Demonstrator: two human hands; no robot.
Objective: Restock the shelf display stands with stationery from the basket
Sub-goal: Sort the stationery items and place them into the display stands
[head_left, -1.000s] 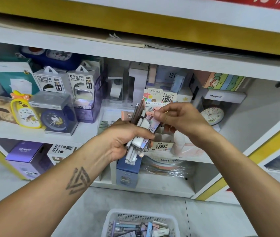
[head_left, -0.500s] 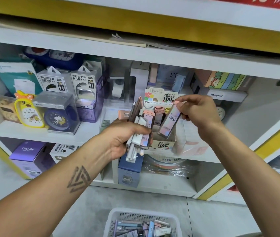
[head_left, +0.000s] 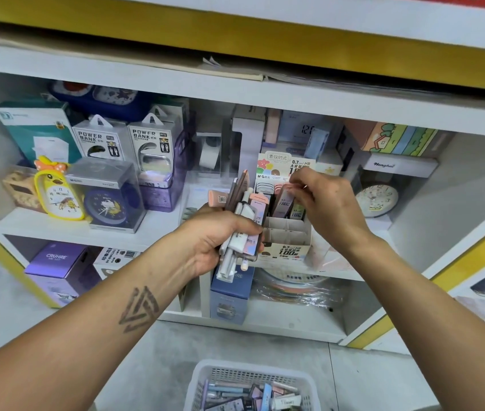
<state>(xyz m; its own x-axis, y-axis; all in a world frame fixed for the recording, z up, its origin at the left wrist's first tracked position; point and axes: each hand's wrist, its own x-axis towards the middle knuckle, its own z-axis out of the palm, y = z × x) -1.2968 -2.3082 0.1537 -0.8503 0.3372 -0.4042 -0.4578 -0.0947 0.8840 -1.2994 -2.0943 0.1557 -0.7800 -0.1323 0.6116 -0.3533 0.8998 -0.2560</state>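
Note:
My left hand (head_left: 214, 241) grips a bundle of stationery (head_left: 242, 221): slim lead cases, white pens and a peach-coloured piece, held upright in front of the shelf. My right hand (head_left: 328, 207) pinches the top of a slim pinkish lead case (head_left: 283, 201) standing in a back slot of the cardboard display stand (head_left: 287, 241), which sits on the middle shelf. The stand's front compartments look empty. A white mesh basket (head_left: 253, 378) with more pens and cases sits on the floor at the bottom of the view.
Boxed clocks (head_left: 108, 197), a yellow duck clock (head_left: 57, 191) and power bank boxes (head_left: 152, 143) fill the shelf to the left. A round clock (head_left: 377, 200) stands right of the stand. Boxes fill the lower shelf. Grey floor lies around the basket.
My right hand drew one lead case from the bundle, carried it right and lowered it into a back slot of the display stand. The left hand stayed in place with the bundle.

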